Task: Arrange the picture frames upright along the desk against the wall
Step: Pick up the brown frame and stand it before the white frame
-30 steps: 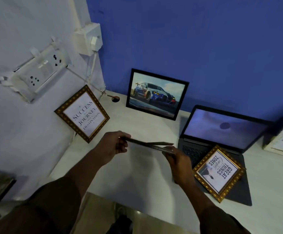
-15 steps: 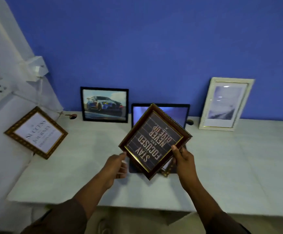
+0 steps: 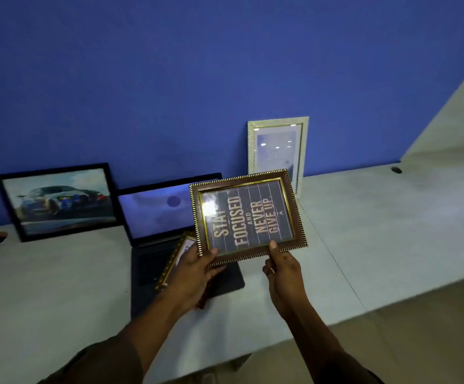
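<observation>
Brown frame (image 3: 248, 214) sideways, text vertical

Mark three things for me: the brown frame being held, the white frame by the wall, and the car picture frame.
brown frame (image 3: 248, 214): head view, on the glass over the printed words.
white frame (image 3: 277, 151): head view, on the pale picture inside.
car picture frame (image 3: 59, 202): head view, on the car image.

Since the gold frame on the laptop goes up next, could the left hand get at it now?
Probably not yet: the left hand is gripping the brown frame, though the gold frame lies just beside it.
</observation>
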{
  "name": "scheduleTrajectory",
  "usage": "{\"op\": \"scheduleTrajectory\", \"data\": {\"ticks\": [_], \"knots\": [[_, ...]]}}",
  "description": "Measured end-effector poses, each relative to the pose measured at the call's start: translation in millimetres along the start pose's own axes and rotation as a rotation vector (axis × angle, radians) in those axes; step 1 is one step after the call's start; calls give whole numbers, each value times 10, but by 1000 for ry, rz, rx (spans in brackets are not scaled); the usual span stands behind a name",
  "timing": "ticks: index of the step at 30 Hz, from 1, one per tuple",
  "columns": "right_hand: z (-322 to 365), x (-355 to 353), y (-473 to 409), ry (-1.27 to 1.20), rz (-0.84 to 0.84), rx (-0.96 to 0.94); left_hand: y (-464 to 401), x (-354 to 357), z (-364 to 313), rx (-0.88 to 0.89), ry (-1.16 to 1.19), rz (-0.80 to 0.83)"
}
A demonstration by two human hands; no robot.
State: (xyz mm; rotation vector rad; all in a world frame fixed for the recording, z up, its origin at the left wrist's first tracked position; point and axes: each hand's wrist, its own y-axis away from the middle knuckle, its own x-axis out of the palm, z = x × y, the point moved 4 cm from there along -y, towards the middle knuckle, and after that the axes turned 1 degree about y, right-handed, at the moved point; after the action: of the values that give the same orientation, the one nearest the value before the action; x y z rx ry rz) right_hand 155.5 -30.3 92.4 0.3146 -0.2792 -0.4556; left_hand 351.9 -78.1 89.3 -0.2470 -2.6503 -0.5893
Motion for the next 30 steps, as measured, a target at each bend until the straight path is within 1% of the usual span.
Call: {"op": "scheduleTrajectory", "data": {"ticks": [2,5,7,8,10,12,14,16,18,21,23,26,28,30], "knots": [[-42,-130,-185,-33,-58,26,-170,49,-91,11,-58,33],[-4,-380,-613,-157,-187,69,-500,104,-304,9,-224,71],[59,-529,-896,-164,-261,93,-734,119,-427,19,-301,93],[126,-563,-982,-122,-273,87,-829,131,-488,24,-323,93],[275,-601,-1141,76,-273,15,-1031,178,-596,39,-362,88],[468,-591,-1292,262,-237,-104,-1210,273,-687,58,-437,99],[615,-525,-1462,417,-116,-164,-1357,360,-722,73,-518,122],[706,-411,-1597,555,52,-170,-1470,487,-723,77,-580,171],[727,-351,-1709,581,144,-139,-1544,609,-699,70,-607,205],[759,-403,-1872,466,141,-134,-1704,759,-667,75,-556,152],[802,-456,-1955,341,131,-133,-1775,869,-643,43,-387,103],[918,-580,-2180,238,85,-111,-1888,1035,-480,-107,-70,-4],[992,-634,-2310,207,62,-94,-1908,1080,-273,-226,-27,-23],[1087,-691,-2456,187,93,-79,-1887,1177,-28,-340,-36,15]]}}
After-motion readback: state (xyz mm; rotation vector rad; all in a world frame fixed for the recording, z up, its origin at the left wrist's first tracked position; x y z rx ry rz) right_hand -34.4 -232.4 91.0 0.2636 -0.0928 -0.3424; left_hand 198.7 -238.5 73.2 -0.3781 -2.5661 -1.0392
